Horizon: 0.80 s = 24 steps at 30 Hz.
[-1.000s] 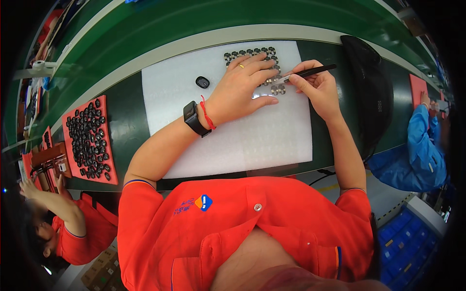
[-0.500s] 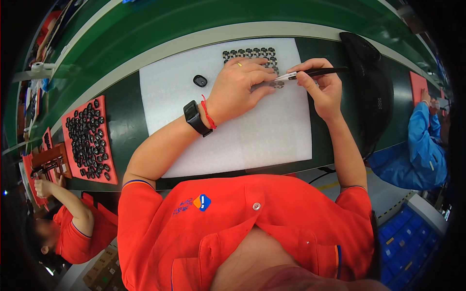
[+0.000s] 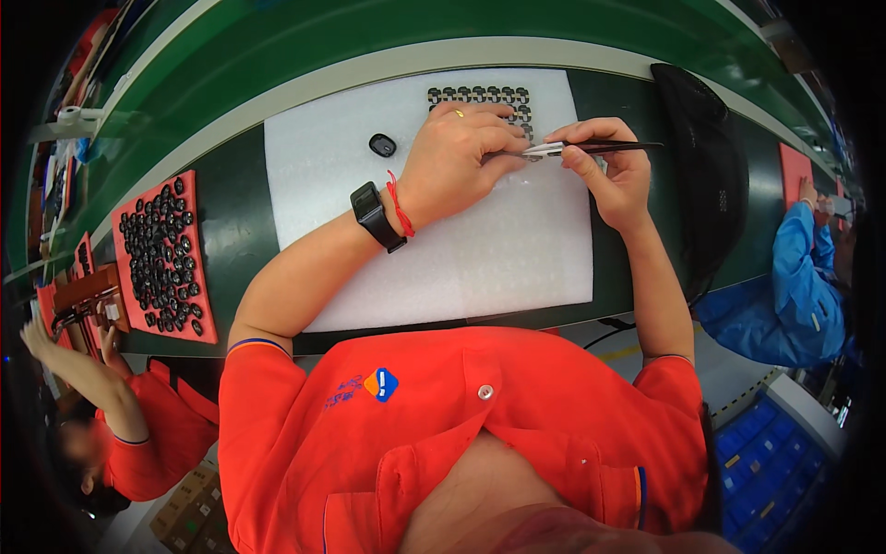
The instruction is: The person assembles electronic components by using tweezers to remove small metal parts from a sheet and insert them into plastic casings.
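Observation:
My left hand lies stretched over a sheet of small dark-and-silver cut-out pieces, its fingers extended and the thumb apart. The fingers hide part of the sheet's near side. Pinched in my right hand is a pair of tweezers with pale tips and a dark handle. Those tips reach left to the sheet, close to my left thumb and fingers; whether they grip a piece is too small to tell. A black oval part rests left of my left hand on a white foam sheet.
A red mat bearing many black oval parts lies on the green table at left. At right is a black bag. Co-workers sit on both sides: a bare arm at left, a blue sleeve at right. Blue bins stand lower right.
The tweezers have tilted a little flatter in my right hand, their tips still at the sheet. My left hand stays nearly in place. The left co-worker's arm has swung up and outward.

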Each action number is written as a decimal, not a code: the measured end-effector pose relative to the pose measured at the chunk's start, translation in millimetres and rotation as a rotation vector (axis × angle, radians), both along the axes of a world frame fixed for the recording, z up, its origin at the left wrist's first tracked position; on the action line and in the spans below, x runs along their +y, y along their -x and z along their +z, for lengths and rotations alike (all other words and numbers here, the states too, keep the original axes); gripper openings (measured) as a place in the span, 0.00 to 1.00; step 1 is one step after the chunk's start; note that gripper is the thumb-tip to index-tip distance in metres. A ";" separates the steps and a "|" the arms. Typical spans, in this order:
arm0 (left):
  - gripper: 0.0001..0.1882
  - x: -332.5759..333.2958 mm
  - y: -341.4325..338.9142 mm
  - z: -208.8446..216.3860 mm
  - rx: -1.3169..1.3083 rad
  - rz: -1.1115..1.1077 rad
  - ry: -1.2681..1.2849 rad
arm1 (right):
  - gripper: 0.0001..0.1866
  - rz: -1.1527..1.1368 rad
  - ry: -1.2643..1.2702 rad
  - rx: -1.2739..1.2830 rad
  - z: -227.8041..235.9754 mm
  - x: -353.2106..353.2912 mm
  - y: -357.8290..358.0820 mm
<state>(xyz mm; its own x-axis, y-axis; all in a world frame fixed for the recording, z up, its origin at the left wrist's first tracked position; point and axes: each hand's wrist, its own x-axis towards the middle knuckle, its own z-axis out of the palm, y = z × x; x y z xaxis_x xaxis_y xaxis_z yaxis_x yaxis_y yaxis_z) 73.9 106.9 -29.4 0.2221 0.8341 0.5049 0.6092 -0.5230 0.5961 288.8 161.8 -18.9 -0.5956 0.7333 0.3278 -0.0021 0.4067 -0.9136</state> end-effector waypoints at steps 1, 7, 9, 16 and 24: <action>0.05 0.1 0.0 -0.5 -0.002 0.001 0.001 | 0.08 0.001 0.001 -0.002 0.2 0.3 0.3; 0.05 0.0 0.2 -0.4 0.008 0.012 0.002 | 0.08 0.017 -0.019 -0.004 1.6 1.0 0.6; 0.05 -0.7 0.3 0.1 0.010 0.007 -0.002 | 0.08 0.023 -0.019 0.008 1.4 0.7 0.7; 0.05 0.3 -0.6 -0.4 0.018 0.003 -0.002 | 0.08 0.015 0.044 0.013 -0.7 2.1 0.1; 0.07 0.2 3.9 -2.7 0.066 -0.033 -0.005 | 0.08 0.017 0.172 0.072 -2.3 2.1 -0.3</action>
